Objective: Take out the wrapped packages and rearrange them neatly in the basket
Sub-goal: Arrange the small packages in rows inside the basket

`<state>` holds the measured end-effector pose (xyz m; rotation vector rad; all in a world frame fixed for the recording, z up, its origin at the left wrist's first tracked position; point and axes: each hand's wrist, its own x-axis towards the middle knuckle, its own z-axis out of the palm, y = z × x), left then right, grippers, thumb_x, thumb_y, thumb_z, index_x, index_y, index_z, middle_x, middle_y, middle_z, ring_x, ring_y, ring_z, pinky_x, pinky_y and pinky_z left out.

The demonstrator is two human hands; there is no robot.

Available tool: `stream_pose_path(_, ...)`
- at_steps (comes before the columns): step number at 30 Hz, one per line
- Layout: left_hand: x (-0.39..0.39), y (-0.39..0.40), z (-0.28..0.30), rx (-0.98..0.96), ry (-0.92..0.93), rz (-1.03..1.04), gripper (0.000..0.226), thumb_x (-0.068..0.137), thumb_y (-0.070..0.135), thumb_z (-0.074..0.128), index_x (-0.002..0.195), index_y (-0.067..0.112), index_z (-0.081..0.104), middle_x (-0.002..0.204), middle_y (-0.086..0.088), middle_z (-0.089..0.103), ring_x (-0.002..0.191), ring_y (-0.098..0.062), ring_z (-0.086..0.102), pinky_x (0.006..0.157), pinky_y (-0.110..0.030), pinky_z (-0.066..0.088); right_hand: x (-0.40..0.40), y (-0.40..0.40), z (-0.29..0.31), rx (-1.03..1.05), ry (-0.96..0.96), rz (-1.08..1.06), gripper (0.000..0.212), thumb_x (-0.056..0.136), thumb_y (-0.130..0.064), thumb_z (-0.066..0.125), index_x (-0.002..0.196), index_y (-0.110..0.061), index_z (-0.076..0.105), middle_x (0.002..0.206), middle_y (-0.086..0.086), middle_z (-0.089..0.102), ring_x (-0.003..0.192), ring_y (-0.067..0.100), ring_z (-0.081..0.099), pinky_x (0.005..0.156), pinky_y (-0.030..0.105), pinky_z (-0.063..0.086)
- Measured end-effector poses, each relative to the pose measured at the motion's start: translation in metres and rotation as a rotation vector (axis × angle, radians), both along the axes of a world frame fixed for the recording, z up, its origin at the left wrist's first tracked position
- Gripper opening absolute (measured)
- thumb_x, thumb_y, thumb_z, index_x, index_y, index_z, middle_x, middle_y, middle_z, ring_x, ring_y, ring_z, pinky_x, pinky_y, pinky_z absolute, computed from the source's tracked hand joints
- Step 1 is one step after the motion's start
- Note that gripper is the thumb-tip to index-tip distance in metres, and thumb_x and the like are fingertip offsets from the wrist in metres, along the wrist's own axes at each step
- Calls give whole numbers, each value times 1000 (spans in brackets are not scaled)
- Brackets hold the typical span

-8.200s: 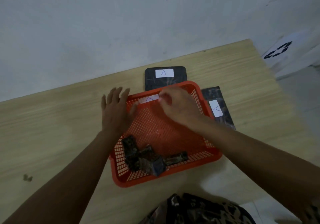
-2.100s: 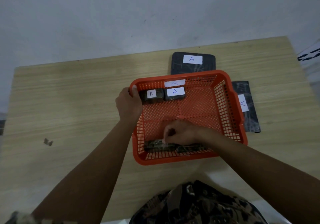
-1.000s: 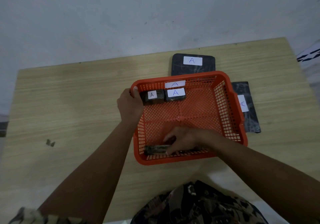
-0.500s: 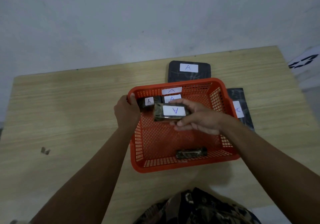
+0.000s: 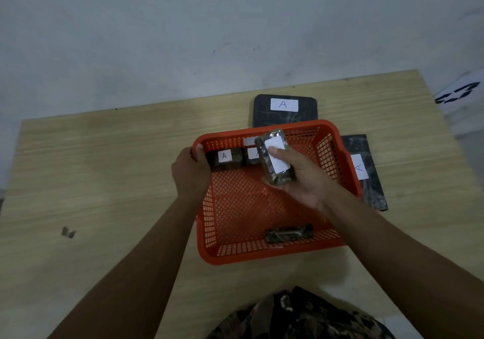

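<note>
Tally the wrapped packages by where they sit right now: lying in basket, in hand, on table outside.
Lying in the orange basket: 3 (two labelled ones at the far wall, one at the near wall)
Held in the right hand: 1
On the table outside: 2 flat ones
Total: 6

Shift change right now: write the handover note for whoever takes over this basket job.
Left hand grips the rim of the orange basket, steadying it.
Right hand holds a wrapped package above the basket, label up.
Done: two labelled packages sit side by side along the far wall.
Left: set down the held one, then the package by the near wall. Two flat dark packages lie outside on the table.
</note>
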<state>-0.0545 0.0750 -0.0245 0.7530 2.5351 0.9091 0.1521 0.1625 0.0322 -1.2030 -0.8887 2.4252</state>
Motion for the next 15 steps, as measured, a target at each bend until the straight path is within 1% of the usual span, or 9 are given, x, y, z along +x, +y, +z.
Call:
stream_pose_path(1,0,0,0,2,-4,-1,44,103,39,38,104,6,67,96,-8,70,82,-16,60,73,-27,40,0,-1,-2,-19,-12,38,27,92,-20,65,119,-20,66,103,4,72,98,22,65,98,48,52)
stream_pose_path(3,0,0,1,3,-15,0,44,103,39,38,105,6,67,96,-8,70,82,-16,61,73,-27,41,-2,-4,-5,-23,-64,138,33,93,-11,63,124,-23,62,111,9,69,102,26,66,98,55,52)
stream_pose_path(4,0,0,2,2,-21,4,44,103,39,38,106,6,67,96,-7,69,82,-15,60,73,-27,40,-4,-5,-6,17,-116,207,39,92,-5,63,127,-22,60,115,11,68,103,27,66,96,54,53)
stream_pose_path(5,1,0,2,1,-22,6,44,103,39,38,106,6,67,96,-6,69,82,-15,59,73,-27,40,-6,-7,-8,111,-196,286,47,89,-1,64,130,-22,58,118,11,66,104,28,66,94,50,56)
stream_pose_path(7,0,0,2,-6,-8,9,43,103,38,38,105,6,67,95,-6,68,82,-15,59,74,-27,40,-10,-9,-11,340,-363,412,58,83,1,70,135,-22,56,118,9,65,103,25,67,83,41,61)
stream_pose_path(8,1,0,3,-9,-7,11,42,103,38,38,104,7,67,93,-5,67,82,-15,59,74,-28,40,-13,-10,-12,416,-407,411,60,80,2,74,133,-21,56,116,9,64,101,24,67,78,37,63)
stream_pose_path(9,1,0,3,-9,-9,14,41,103,37,39,103,7,67,92,-4,66,81,-15,59,74,-28,40,-16,-12,-14,442,-420,370,58,78,4,77,129,-18,57,114,10,63,98,23,68,74,35,63)
stream_pose_path(11,1,0,3,-10,-24,20,40,103,38,39,100,8,66,89,-2,64,81,-17,61,73,-29,42,-20,-16,-21,413,-413,279,50,78,4,79,120,-13,58,113,12,65,96,22,69,73,32,63)
stream_pose_path(15,-1,0,1,-18,-18,18,43,102,41,37,100,9,66,88,0,64,84,-19,64,75,-32,47,-27,-33,-40,312,-371,228,36,86,-2,73,119,-8,60,115,10,69,97,18,71,73,23,60)
